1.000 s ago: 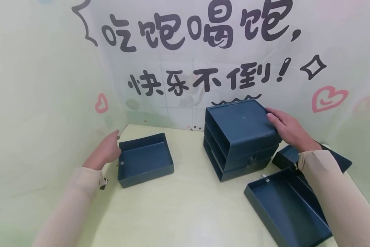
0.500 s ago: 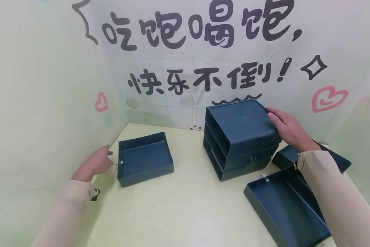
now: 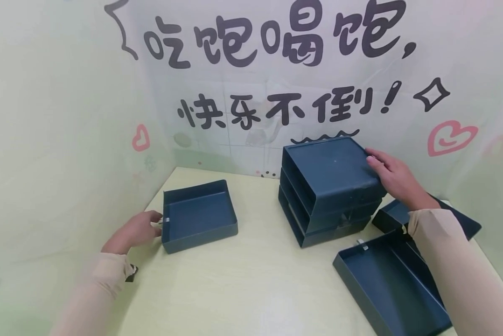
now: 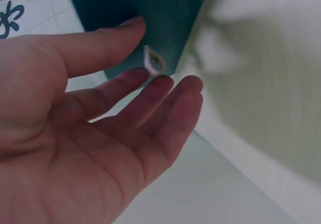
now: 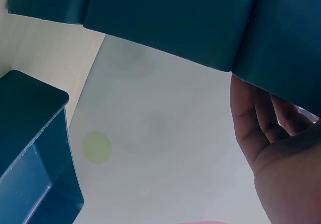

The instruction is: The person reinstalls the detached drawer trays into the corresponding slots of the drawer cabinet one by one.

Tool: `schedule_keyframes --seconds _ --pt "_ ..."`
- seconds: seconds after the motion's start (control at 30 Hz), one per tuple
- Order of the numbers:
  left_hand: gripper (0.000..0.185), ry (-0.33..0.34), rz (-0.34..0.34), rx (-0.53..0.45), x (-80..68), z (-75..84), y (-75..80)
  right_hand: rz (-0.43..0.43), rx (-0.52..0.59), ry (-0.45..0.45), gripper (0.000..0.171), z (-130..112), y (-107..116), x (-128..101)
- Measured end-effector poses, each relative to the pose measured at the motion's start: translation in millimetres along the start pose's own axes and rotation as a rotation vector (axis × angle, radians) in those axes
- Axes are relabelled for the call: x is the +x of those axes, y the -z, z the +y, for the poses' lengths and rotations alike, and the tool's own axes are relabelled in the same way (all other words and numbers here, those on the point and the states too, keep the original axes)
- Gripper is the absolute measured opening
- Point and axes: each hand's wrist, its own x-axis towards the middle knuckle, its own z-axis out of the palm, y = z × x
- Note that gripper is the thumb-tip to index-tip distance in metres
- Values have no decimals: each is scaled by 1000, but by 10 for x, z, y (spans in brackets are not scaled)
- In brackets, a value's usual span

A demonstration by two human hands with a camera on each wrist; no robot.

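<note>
My left hand (image 3: 136,229) is at the left side of a shallow dark blue drawer (image 3: 201,212) on the table. Seen from the left wrist, a small pale loop tab (image 4: 154,62) on the drawer's wall lies between my thumb and loosely bent fingers, which are not closed on it. A stack of open-fronted dark blue drawer cases (image 3: 333,163) stands right of centre. My right hand (image 3: 396,179) holds its upper right edge, thumb near the top. In the right wrist view, the fingers (image 5: 246,113) reach behind the case's side, their tips partly hidden.
Another shallow blue drawer (image 3: 386,275) with a pale tab lies at the front right, partly under my right sleeve (image 3: 453,261). More blue drawer pieces (image 3: 392,212) sit behind it. Printed walls enclose the pale table (image 3: 268,289) at the back and sides.
My left hand has come off the drawer's left rim, moved left, then returned lower down to the tab. The drawer and the right hand on the stack stay in place.
</note>
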Motion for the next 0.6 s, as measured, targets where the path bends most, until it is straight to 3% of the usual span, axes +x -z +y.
schedule_keyframes --seconds 0.27,0.6 --pt "50 27 -9 -24 11 -54 -65 -23 -19 21 68 16 10 -30" --pt "44 36 40 -60 61 -93 -122 -140 141 66 81 175 95 -60"
